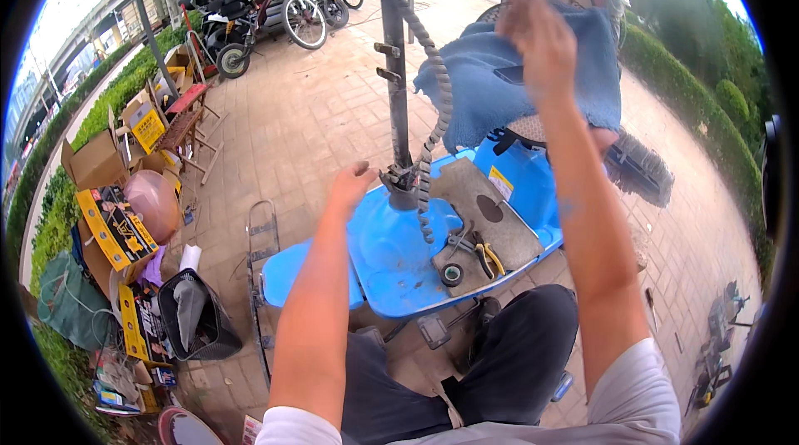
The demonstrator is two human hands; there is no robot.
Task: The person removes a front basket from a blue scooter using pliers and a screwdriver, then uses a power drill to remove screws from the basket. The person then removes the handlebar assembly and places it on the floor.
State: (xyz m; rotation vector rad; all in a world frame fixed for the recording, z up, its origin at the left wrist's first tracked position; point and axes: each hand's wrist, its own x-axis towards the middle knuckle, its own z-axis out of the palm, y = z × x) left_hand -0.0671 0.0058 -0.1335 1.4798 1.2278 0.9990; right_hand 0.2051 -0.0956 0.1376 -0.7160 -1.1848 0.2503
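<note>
My left hand [353, 185] is beside the lower end of the dark steering column [398, 104], its fingertips close to a clamp [399, 174] at the column's base. Its fingers are loosely stretched and nothing shows in them. Smeared by motion, my right hand [545, 49] is raised in front of the seat, above a blue cloth [483, 70]. Whether it holds anything I cannot make out. Below my hands is a blue electric scooter body [399, 258]. On its grey footboard mat [508, 228] lie yellow-and-black pliers [489, 260] and a roll of black tape [452, 274].
A spiral-wrapped cable [441, 87] runs down beside the column. At left are cardboard boxes [116, 228], a black basket [200, 316] and a red-topped folding stool [187, 99]. Parked bicycles [304, 20] stand farther back. Metal parts [716, 345] lie on the paving at right.
</note>
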